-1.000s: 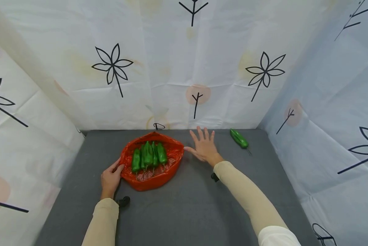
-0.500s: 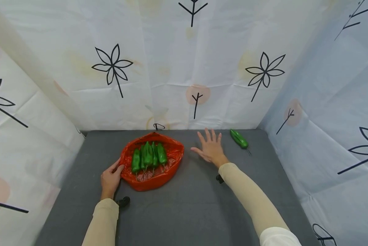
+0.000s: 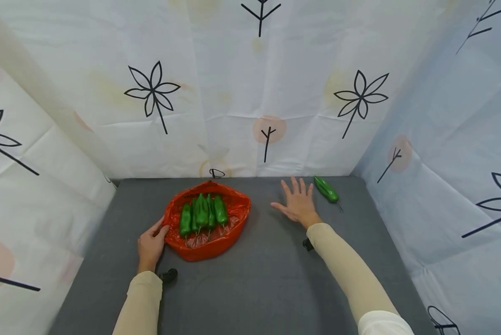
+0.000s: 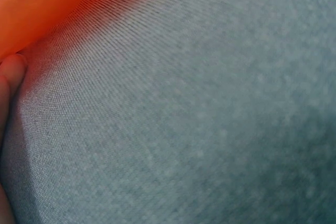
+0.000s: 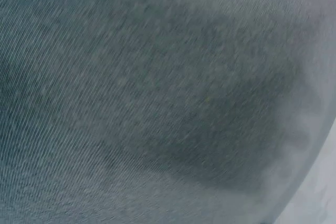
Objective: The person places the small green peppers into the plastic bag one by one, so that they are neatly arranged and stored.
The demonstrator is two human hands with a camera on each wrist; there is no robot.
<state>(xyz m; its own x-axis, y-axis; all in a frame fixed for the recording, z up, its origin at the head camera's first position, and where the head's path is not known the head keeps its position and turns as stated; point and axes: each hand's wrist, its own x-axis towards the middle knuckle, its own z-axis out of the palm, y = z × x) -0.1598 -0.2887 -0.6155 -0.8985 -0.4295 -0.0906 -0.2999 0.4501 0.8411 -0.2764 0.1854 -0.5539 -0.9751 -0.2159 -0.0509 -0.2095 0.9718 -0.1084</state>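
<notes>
In the head view a red plastic bag lies with its mouth wide, its edge spread into a rough oval. Several green peppers rest side by side inside it, stems toward me. My left hand pinches the bag's left edge between thumb and fingers; the left wrist view catches the red bag and fingertips at its edge. My right hand is spread above the table, holding nothing. Just right of its fingertips lies a single green pepper, stem toward me.
A dark grey cloth covers the table. White patterned fabric rises behind the table's far edge and along both sides. The lone pepper lies near the back right of the table.
My right hand has moved away from the bag's right edge, rightward toward the lone pepper, with fingers spread. My left hand and the bag have stayed in place.
</notes>
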